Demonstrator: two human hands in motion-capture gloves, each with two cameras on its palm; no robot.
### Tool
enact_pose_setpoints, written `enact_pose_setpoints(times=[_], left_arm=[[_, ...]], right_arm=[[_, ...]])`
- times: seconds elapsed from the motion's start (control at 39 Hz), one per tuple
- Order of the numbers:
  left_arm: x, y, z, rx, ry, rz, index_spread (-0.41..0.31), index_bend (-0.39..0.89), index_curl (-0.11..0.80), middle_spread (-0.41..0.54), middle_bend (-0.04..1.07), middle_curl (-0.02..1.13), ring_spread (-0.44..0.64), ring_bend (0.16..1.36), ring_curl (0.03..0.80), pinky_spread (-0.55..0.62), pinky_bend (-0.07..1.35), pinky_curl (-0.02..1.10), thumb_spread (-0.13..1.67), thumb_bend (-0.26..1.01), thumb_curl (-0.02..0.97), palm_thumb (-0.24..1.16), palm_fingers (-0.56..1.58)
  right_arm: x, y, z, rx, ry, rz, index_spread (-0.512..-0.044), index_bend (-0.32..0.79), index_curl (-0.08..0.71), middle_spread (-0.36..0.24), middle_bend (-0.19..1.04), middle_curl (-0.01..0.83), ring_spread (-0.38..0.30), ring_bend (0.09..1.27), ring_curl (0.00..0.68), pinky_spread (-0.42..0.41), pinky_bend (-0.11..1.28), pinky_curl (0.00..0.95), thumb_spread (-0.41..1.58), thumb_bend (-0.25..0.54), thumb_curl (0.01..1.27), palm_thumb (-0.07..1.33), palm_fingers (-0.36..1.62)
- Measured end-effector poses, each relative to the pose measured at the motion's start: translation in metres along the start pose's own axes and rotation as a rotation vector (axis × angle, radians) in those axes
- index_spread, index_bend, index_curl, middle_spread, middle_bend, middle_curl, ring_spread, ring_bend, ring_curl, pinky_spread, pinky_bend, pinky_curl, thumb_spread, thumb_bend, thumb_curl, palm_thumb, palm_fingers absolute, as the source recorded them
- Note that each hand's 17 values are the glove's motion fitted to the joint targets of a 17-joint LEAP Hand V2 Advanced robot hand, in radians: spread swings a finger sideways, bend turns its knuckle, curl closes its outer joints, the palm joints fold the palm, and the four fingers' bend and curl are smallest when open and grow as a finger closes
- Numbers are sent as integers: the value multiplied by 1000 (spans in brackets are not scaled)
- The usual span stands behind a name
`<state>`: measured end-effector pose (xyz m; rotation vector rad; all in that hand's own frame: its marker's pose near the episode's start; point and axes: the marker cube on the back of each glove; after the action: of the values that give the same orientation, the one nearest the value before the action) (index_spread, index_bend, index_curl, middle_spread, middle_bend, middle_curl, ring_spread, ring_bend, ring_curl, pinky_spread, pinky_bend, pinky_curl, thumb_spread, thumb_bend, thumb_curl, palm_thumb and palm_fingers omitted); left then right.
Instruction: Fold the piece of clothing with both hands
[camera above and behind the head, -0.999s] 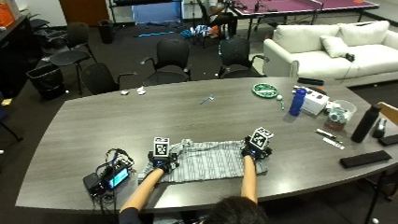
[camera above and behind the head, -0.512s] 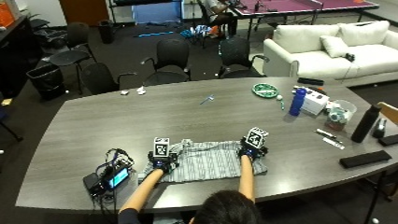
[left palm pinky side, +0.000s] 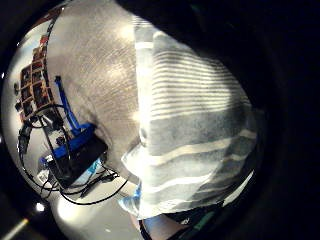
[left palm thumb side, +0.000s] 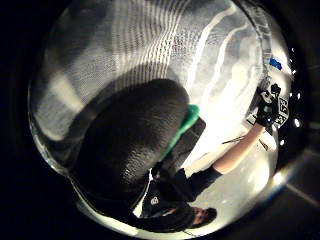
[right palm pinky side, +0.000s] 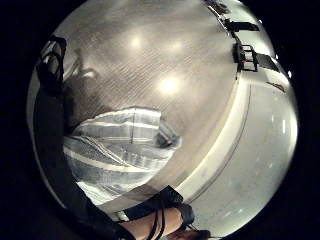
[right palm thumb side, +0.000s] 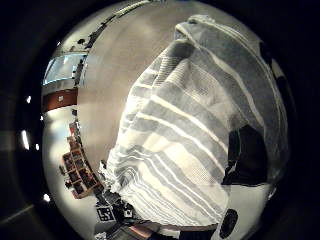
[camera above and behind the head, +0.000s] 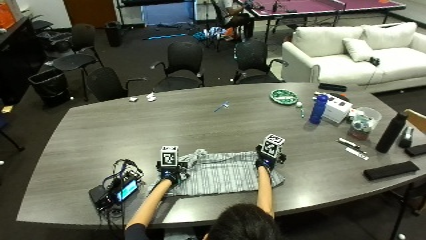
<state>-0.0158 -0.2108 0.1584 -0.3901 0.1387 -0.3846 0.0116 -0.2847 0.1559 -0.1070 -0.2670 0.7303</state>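
A grey shirt with thin white stripes lies spread flat on the dark table near its front edge. My left hand rests at the shirt's left end, where the cloth bunches up, and its thumb presses onto the fabric. My right hand sits at the shirt's far right corner and grips the cloth there. The striped cloth fills the left palm views. In the right little finger side view its edge lies on the tabletop.
A black device with a lit screen and tangled cables sits just left of the shirt. To the right are pens, a black case and a dark bottle. Farther back stand a blue bottle and a green plate.
Both hands stay at the shirt's two ends with only slight shifts. The person's head has leaned further forward over the table edge.
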Motion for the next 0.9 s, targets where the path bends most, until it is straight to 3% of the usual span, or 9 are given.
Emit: enact_pose_setpoints(times=[0.13,0.28,0.51,0.64,0.69,0.79,0.9], left_arm=[[-7,12,-3,-23,60,-3,-55,91,149,365,167,210,490,726,296,448,718,365,1038,-29,235,-15,-58],[-8,25,-4,72,90,80,-57,136,169,331,168,214,445,733,297,363,716,365,1105,-4,247,45,-20],[-14,33,4,53,82,97,-53,138,196,312,177,230,432,712,286,337,691,357,1158,-14,251,63,-20],[-25,40,0,23,81,84,-52,114,196,287,203,249,405,746,292,314,670,350,1171,-10,254,74,44],[-29,42,-4,32,70,79,-50,147,208,240,250,270,346,761,292,270,613,331,1184,-1,258,97,174],[-39,54,-16,67,102,95,-49,143,219,167,305,294,270,749,290,220,543,316,1211,9,264,143,274],[-49,69,-28,102,148,111,-48,142,232,134,299,320,232,740,303,190,517,323,1230,3,265,160,282]], right_arm=[[20,-9,-9,46,-1,45,-236,194,310,-182,333,530,-234,668,476,-319,651,402,891,18,529,978,1301],[56,-11,-25,82,55,192,-243,184,342,-198,340,537,-240,668,476,-335,645,402,872,-3,542,1013,1313],[70,6,-73,107,38,219,-248,173,374,-213,344,541,-250,676,477,-355,640,404,841,-21,557,1024,1309],[45,29,-120,183,-9,153,-253,170,384,-225,353,543,-256,685,479,-364,620,399,769,-34,574,1010,1308],[29,34,-134,208,-21,116,-255,170,388,-227,355,544,-257,681,477,-367,615,398,722,-38,585,1000,1305],[-18,39,-152,247,-25,64,-255,170,396,-232,362,544,-261,684,476,-368,596,393,652,-34,600,999,1312],[-70,67,-167,264,-25,-10,-258,175,405,-239,368,542,-269,672,473,-366,585,391,561,-35,622,996,1308]])
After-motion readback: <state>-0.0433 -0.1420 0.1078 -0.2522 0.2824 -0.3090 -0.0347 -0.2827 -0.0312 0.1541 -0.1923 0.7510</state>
